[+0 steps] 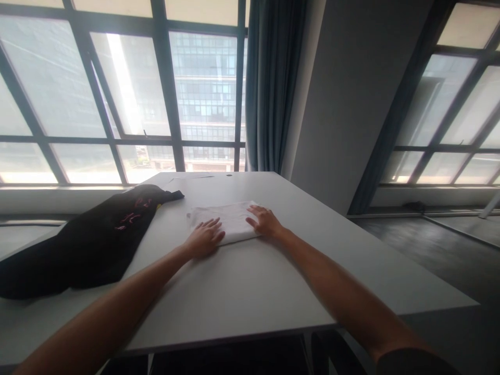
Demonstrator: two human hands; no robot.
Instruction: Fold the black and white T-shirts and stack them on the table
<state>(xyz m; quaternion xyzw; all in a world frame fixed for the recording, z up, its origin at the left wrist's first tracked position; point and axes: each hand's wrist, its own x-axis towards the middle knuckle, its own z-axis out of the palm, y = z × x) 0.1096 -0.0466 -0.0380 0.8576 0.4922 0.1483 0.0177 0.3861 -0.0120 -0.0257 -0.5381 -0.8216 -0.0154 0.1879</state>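
Observation:
A folded white cloth [233, 219] lies flat on the white table [242, 281]; whether it is a garment I cannot tell. My left hand [204, 237] rests palm down on its left part, fingers stretched out over the fabric. On the right end of the cloth lies my right hand [264, 220], with its fingers spread and the thumb pointing inward. Neither hand grips the cloth. Parts of its near edge and right edge are hidden under my hands.
To the left, a black garment [97, 242] with pink markings spreads over the table. Near the far edge are a thin flat sheet [191, 177] and a dark round hole [228, 175]. Windows and a blue-grey curtain [269, 88] stand behind. A dark chair [230, 357] is under the front edge.

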